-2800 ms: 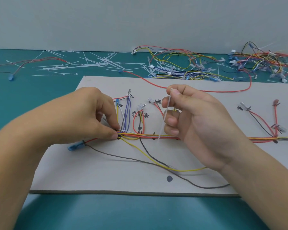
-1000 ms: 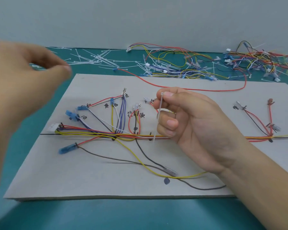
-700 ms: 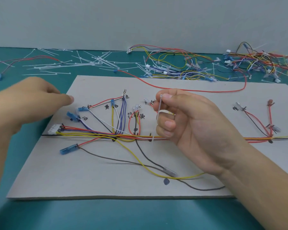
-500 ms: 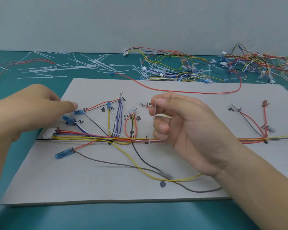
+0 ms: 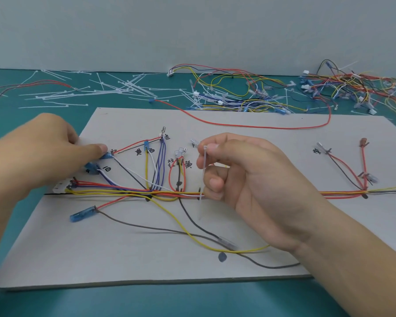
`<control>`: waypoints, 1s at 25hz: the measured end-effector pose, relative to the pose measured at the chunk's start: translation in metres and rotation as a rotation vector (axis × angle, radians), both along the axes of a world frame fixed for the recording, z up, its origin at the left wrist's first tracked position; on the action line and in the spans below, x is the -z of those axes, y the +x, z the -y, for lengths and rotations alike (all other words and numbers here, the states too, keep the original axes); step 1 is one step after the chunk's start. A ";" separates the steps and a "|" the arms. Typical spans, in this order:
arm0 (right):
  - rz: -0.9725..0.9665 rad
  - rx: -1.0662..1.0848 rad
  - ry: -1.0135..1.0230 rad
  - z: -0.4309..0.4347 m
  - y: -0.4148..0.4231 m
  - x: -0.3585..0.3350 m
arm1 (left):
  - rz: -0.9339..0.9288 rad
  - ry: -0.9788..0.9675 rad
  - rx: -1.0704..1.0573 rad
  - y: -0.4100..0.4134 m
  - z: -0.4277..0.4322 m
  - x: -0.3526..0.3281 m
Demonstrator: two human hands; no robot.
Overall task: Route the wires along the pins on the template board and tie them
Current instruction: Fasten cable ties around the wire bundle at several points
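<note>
Left hand [image 5: 44, 154] back at one blue terminal [image 5: 106, 156]

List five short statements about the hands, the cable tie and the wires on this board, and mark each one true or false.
1. The right hand pinches a white cable tie. True.
2. That tie is cinched in a loop round the wire bundle. False: it hangs straight, unlooped, across the bundle.
3. Loose cable ties lie on the table behind the template board. True.
4. The left hand is off the board, among the loose ties. False: it is at the board's left end, thumb by a blue connector.
5. The long red wire joins the bundle. False: it lies apart, across the board's far side.
</note>
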State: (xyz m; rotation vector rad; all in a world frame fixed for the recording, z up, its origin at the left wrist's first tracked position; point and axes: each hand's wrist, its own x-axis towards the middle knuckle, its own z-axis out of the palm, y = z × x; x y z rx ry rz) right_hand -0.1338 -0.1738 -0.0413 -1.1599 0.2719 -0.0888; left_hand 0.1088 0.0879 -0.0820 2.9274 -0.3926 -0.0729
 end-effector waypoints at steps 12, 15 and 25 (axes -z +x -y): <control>-0.023 0.030 -0.014 -0.001 0.000 -0.004 | -0.089 -0.207 0.018 -0.064 0.048 -0.026; 0.002 0.039 0.004 0.005 0.000 -0.007 | 0.004 -0.286 0.009 -0.058 0.046 -0.025; 0.073 0.112 0.056 0.010 -0.001 -0.007 | -0.039 -0.742 0.708 -0.140 0.091 -0.049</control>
